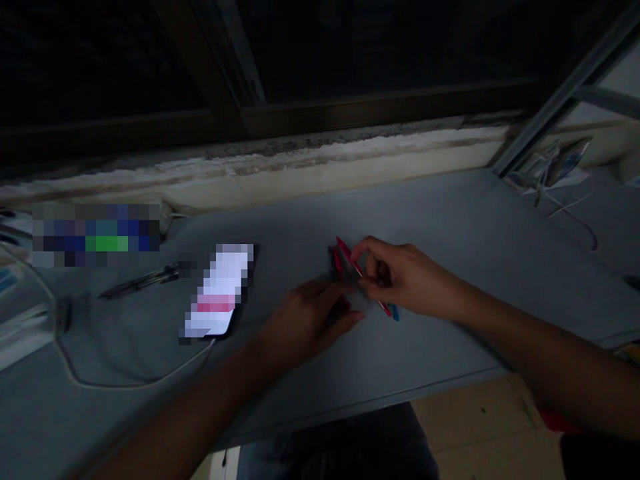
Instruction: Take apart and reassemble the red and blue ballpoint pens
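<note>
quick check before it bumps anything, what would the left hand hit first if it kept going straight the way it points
Probably the lower part of the red pen held by the right hand, just ahead of the left hand. Depth is hard to judge here, so it might pass just beside the pen.

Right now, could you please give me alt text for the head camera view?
The right hand pinches a red pen over a grey desk, the left hand close beside it. A phone with a white cable and a dark pen lie to the left.

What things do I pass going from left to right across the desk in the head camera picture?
Black pen → phone → left hand → right hand
</note>
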The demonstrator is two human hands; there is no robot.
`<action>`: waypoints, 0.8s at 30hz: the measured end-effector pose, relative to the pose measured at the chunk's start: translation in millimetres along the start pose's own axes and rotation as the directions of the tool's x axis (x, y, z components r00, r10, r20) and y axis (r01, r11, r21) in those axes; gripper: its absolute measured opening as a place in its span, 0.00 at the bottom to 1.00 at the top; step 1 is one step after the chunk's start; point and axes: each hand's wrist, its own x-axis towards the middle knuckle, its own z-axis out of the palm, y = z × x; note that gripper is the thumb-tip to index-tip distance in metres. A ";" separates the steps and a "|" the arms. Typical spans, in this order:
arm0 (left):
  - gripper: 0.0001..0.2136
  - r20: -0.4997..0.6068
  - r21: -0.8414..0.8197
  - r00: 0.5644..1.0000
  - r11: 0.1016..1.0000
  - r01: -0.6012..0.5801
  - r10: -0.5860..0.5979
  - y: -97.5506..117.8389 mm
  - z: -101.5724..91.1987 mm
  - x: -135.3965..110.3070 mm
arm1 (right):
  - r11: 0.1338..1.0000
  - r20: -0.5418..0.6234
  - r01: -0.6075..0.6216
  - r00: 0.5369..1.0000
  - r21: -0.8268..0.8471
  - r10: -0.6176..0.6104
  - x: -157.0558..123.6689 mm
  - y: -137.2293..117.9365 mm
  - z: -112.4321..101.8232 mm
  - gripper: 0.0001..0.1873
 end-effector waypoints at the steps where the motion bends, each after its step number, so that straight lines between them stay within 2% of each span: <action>1: 0.15 -0.027 -0.042 0.999 0.999 0.019 -0.020 2.3 -0.7 0.0 | 0.997 -0.014 0.003 1.000 0.083 -0.002 -1.1 -1.8 0.5 0.15; 5: 0.13 -0.092 -0.175 0.994 0.983 0.049 -0.065 10.3 -2.8 -1.5 | 0.946 -0.025 0.023 1.000 0.324 -0.016 -4.1 -5.8 8.2 0.18; 9: 0.11 -0.082 -0.226 0.994 0.972 0.055 -0.075 14.1 0.1 -5.1 | 0.932 -0.047 -0.003 0.999 0.361 0.022 -4.9 -3.9 16.2 0.22; 13: 0.13 -0.101 -0.268 0.992 0.962 0.044 -0.073 14.8 2.6 -6.8 | 0.874 0.017 -0.051 0.999 0.483 0.049 -5.1 -4.4 13.9 0.22; 17: 0.10 -0.185 -0.151 0.982 0.987 -0.058 0.029 16.6 -0.4 -5.6 | 0.911 -0.029 -0.001 0.999 0.413 0.014 -5.8 -13.0 3.1 0.19; 24: 0.14 -0.153 0.058 0.970 0.981 -0.183 0.190 16.9 -3.4 -5.4 | 0.916 -0.019 -0.059 0.997 0.397 0.072 -7.4 -18.7 -3.6 0.30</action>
